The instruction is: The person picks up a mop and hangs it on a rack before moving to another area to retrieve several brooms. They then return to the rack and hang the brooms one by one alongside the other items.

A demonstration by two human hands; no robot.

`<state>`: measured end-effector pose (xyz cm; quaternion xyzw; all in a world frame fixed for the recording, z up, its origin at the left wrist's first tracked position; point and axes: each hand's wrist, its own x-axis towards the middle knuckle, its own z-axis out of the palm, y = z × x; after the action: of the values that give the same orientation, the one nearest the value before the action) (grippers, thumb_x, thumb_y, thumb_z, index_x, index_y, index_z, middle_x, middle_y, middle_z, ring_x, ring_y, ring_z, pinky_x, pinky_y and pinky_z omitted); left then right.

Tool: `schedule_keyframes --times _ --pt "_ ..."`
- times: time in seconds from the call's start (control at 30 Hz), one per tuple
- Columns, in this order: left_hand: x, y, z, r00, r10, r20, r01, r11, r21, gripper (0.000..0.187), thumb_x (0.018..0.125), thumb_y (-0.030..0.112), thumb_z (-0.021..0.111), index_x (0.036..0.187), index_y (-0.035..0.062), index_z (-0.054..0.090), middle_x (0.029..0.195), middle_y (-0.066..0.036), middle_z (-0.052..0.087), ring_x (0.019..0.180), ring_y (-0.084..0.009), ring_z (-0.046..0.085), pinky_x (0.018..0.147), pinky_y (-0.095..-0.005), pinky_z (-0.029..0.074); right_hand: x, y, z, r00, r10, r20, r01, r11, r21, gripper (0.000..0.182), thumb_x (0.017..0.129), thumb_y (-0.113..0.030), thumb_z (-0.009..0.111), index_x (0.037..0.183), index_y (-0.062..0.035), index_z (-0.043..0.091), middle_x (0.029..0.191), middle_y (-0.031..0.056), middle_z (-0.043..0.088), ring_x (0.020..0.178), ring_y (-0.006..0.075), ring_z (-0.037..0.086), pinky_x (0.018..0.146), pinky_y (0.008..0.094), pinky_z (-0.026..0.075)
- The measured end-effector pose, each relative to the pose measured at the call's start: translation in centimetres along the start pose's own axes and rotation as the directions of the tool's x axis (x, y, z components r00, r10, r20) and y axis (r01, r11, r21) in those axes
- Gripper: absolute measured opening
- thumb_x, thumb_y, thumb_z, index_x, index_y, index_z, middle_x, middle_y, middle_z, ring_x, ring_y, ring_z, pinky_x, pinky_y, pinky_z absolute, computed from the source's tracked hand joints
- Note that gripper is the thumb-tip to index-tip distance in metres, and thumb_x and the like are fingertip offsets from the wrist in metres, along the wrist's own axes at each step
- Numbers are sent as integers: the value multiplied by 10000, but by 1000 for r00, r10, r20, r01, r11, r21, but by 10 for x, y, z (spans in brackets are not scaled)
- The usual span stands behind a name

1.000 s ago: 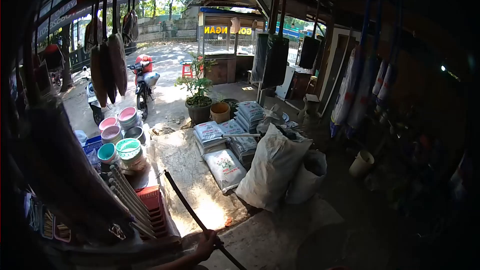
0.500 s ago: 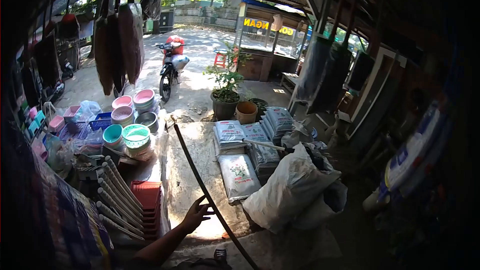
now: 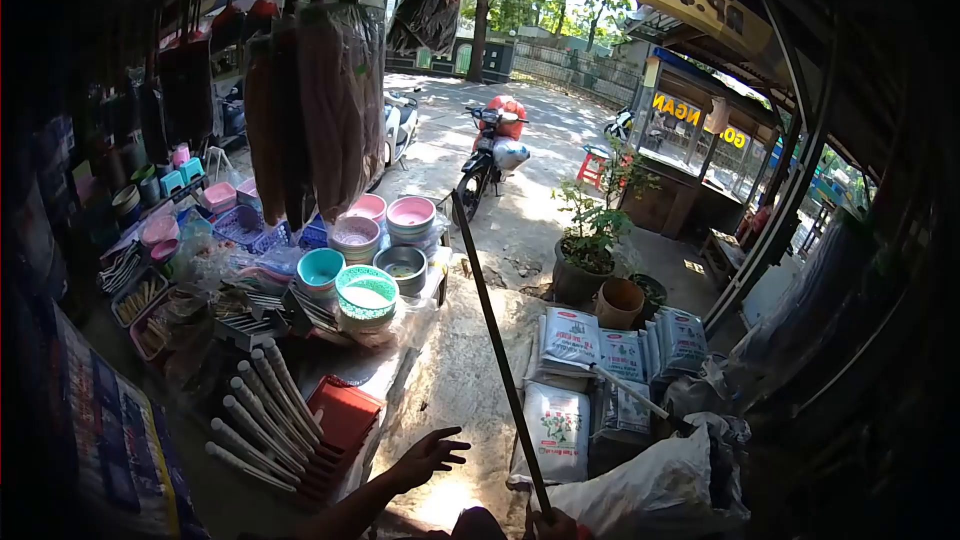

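Observation:
My right hand (image 3: 555,525), at the bottom edge, is wrapped round the lower end of a long dark pole (image 3: 497,335). The pole slants up and forward over the concrete walkway, its tip beside the plastic basins. Left of it, my left hand (image 3: 428,460) reaches out with fingers apart, holding nothing and not touching the pole. Near that hand lies a stack of red dustpans (image 3: 345,410) with white handles. Printed white sacks (image 3: 556,430) are piled right of the pole, behind a large whitish woven bag (image 3: 640,485).
Pink, teal and green basins (image 3: 366,290) stand on the left display. Bundled goods in plastic (image 3: 345,110) hang overhead at left. A potted plant (image 3: 584,270) and a brown pot (image 3: 620,302) stand beyond the sacks. A motorcycle (image 3: 490,155) is parked ahead.
My view has swung left, so the scene has shifted right. My left hand has parted from the pole, and my right hand now shows on its lower end.

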<state>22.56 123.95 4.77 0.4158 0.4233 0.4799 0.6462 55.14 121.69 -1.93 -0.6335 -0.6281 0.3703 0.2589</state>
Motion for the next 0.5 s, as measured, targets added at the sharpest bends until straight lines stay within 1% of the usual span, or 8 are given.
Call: schedule_keyframes --times 0.1,0.13,0.17,0.23,0.33,0.43,0.47,0.5 --pt "26 6 -23 994 10 -107 -11 1000 -4 517 963 390 398 1379 106 283 1277 -110 508 1063 -213 557 873 -356 438 86 14 18 990 -135 -50 136 990 29 189 845 -244 610 872 -65 664 745 89 668 597 153 607 556 293 474" --pt "38 8 -30 989 18 -145 -19 1000 -6 512 963 386 402 1375 106 288 1273 -108 511 1054 -211 559 868 -354 440 101 -31 3 967 -255 -8 255 967 2 152 848 -214 608 880 -77 665 733 74 668 580 138 589 530 297 466" --pt "52 9 -37 983 23 -184 -25 1000 -7 506 963 381 406 1372 106 292 1268 -106 515 1046 -210 562 863 -353 441 135 -25 15 993 31 114 -84 863 497 183 840 -252 622 874 -77 662 705 92 660 564 167 579 517 320 461" --pt "82 20 -49 975 36 -220 -38 999 -5 470 968 336 416 1364 111 302 1259 -106 523 1035 -215 565 859 -361 444 177 -76 -1 974 -223 -35 224 974 23 238 837 -305 628 890 -75 656 687 121 644 563 211 591 516 350 463" --pt "140 49 -55 954 -54 -296 60 998 11 447 977 299 400 1366 105 296 1273 -110 512 1040 -225 563 871 -386 438 251 -117 -3 925 -377 -52 377 926 -11 275 832 -347 629 910 -85 656 687 130 636 599 248 610 530 367 467" --pt "206 68 -68 977 47 -206 -34 997 65 452 978 311 390 1365 98 292 1259 -104 522 1050 -220 561 858 -369 441 320 -133 -6 912 -407 -41 409 903 135 267 830 -355 630 915 -104 662 684 111 640 604 237 617 521 370 459" --pt "231 75 -74 976 70 -204 -52 995 89 459 975 318 398 1364 98 293 1255 -102 525 1049 -216 561 851 -364 443 340 -136 -8 646 -759 -84 606 577 -547 278 835 -356 623 905 -91 669 662 104 640 562 228 599 512 367 447" --pt "251 82 -81 975 85 -205 -63 991 115 466 972 325 407 1362 97 295 1250 -101 528 1049 -212 561 844 -360 445 361 -137 -15 638 -766 -86 615 573 -541 278 835 -356 623 905 -91 669 662 104 640 562 228 599 512 367 447"
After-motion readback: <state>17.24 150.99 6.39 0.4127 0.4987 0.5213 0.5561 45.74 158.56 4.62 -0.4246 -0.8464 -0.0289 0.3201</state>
